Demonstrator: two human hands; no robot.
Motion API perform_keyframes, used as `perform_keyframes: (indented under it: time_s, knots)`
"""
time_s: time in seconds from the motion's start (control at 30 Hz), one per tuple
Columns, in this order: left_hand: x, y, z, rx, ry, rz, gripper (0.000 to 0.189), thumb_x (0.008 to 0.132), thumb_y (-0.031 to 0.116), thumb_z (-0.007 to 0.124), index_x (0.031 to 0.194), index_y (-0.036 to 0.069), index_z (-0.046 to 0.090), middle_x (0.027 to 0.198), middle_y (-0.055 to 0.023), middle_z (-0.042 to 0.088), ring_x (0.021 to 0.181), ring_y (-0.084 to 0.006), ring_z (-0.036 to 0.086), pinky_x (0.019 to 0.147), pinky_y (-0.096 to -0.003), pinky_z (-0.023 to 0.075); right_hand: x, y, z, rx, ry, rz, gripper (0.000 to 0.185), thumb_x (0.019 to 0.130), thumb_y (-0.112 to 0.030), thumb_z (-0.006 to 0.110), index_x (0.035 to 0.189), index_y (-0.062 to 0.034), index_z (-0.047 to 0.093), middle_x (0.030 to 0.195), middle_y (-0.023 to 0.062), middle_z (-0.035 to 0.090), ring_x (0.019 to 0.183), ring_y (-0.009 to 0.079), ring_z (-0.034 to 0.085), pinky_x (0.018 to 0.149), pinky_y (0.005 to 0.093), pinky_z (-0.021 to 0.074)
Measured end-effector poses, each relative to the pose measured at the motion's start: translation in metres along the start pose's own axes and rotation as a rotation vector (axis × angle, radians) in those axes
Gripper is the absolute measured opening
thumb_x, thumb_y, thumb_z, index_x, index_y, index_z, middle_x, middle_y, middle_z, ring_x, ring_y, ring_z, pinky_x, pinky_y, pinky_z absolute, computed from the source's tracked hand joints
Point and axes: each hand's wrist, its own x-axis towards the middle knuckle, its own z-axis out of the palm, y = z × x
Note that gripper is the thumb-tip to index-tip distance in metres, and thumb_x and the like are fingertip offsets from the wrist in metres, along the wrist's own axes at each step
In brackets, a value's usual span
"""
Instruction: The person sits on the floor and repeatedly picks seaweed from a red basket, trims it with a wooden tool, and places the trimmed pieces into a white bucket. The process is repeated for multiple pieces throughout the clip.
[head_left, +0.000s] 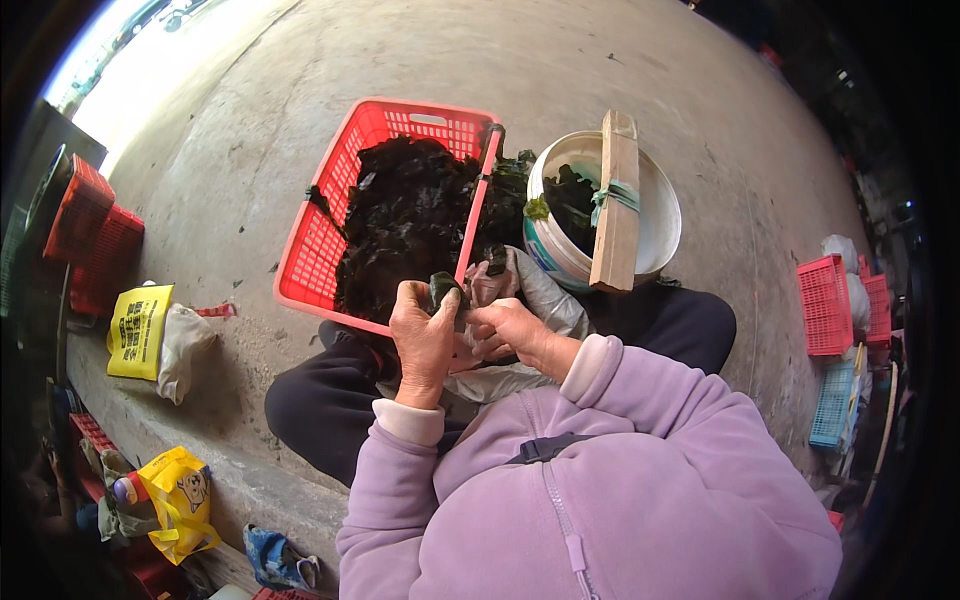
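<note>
My left hand (421, 337) pinches a folded piece of dark green seaweed (442, 291) between thumb and fingers, over the near edge of a red plastic basket (300, 266). My right hand (525, 336) meets it from the right, its curled fingertips closed at the lower end of that piece; its grip is partly hidden. A heap of dark, wet seaweed (409, 210) fills much of the basket. More seaweed (510, 184) hangs outside its right rim. Beneath my hands, pale plastic sheeting (551, 296) lies across my lap.
A white bucket (661, 225) right of the basket holds seaweed (571, 199); a wooden board (619, 202) tied with green cord lies across it. Yellow bags (140, 330) and red crates (94, 217) stand at left. More crates (825, 304) stand far right on the concrete floor (720, 112).
</note>
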Motion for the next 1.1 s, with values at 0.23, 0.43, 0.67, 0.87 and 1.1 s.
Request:
perform_keyframes:
  time_s: [0.23, 0.43, 0.67, 0.87, 1.1]
  knots:
    - [0.006, -0.010, 0.001, -0.648, -0.082, -0.396, 0.015, 0.084, 0.007, 0.066, 0.088, 0.000, 0.053, 0.085, -0.0066, 0.058, 0.071, -0.0116, 0.059, 0.061, -0.0261, 0.0549, 0.019, 0.014, 0.006, 0.459, -0.257, -0.319, 0.034, 0.088, -0.030, 0.063, 0.106, -0.0024, 0.057, 0.087, 0.0079, 0.064, 0.075, 0.0214, 0.067, 0.068, 0.0319, 0.0553]
    - [0.007, -0.015, -0.010, -0.891, -0.266, -0.542, 0.013, 0.087, 0.008, 0.058, 0.096, -0.001, 0.057, 0.091, -0.0079, 0.062, 0.077, -0.0160, 0.063, 0.068, -0.0337, 0.0574, 0.021, 0.009, -0.013, 0.005, -0.198, -0.327, 0.036, 0.089, -0.032, 0.061, 0.108, -0.0029, 0.056, 0.088, 0.0052, 0.063, 0.076, 0.0139, 0.063, 0.069, 0.0255, 0.0519]
    - [0.013, -0.011, -0.020, -0.675, -0.437, -0.421, 0.015, 0.078, 0.003, 0.061, 0.092, -0.001, 0.060, 0.083, -0.0055, 0.063, 0.073, -0.0124, 0.061, 0.069, -0.0244, 0.0506, 0.024, -0.010, -0.022, -0.164, -0.154, -0.678, 0.032, 0.085, -0.015, 0.061, 0.113, 0.0008, 0.057, 0.100, 0.0037, 0.061, 0.094, 0.0110, 0.055, 0.088, 0.0245, 0.0423]
    - [0.009, -0.007, -0.026, -0.613, -0.515, -0.374, 0.016, 0.073, 0.000, 0.066, 0.088, 0.000, 0.062, 0.081, -0.0019, 0.062, 0.072, -0.0084, 0.058, 0.072, -0.0217, 0.0466, 0.026, -0.025, -0.020, -0.489, -0.349, -0.631, 0.026, 0.079, -0.004, 0.061, 0.105, 0.0019, 0.063, 0.099, 0.0071, 0.065, 0.090, 0.0137, 0.061, 0.084, 0.0267, 0.0461]
    - [0.018, -0.025, -0.029, -0.409, -0.235, -0.236, 0.016, 0.071, -0.003, 0.067, 0.086, 0.000, 0.063, 0.079, -0.0027, 0.064, 0.068, -0.0086, 0.058, 0.065, -0.0223, 0.0472, 0.000, -0.075, -0.018, -0.591, -0.059, -0.779, 0.011, 0.088, -0.003, 0.053, 0.091, 0.0018, 0.062, 0.073, 0.0009, 0.060, 0.057, 0.0081, 0.057, 0.051, 0.0204, 0.0477]
